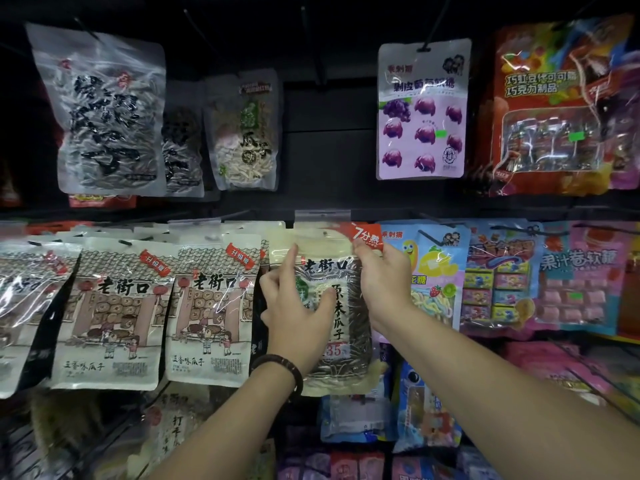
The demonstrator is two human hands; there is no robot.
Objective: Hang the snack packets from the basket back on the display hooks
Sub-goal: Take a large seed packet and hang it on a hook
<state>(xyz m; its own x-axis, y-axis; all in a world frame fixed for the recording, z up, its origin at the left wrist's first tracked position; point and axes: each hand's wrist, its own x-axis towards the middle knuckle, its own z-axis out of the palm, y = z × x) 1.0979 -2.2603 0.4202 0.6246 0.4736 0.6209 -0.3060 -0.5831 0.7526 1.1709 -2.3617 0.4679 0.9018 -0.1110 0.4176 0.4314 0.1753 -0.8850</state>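
A sunflower seed packet (346, 327) is held upright against the middle row of the display. It is flanked by a cream packet with a drawn shopfront (211, 306) on its left and a blue-and-yellow candy packet (433, 271) on its right. Its top edge is set just below a clear price-tag holder (322, 214) on the rail; whether it is threaded on a hook cannot be told. The packet's left edge is gripped by the left hand (294, 306). The thumb (323, 301) is spread across the clear front, the index finger (290, 258) is stretched straight up along the upper left part, and the other fingers are curled at the edge. A dark beaded bracelet (280, 367) is worn on that wrist. The upper right corner, by the red label, is pinched by the right hand (384, 282), its fingers bent closely together over the top.
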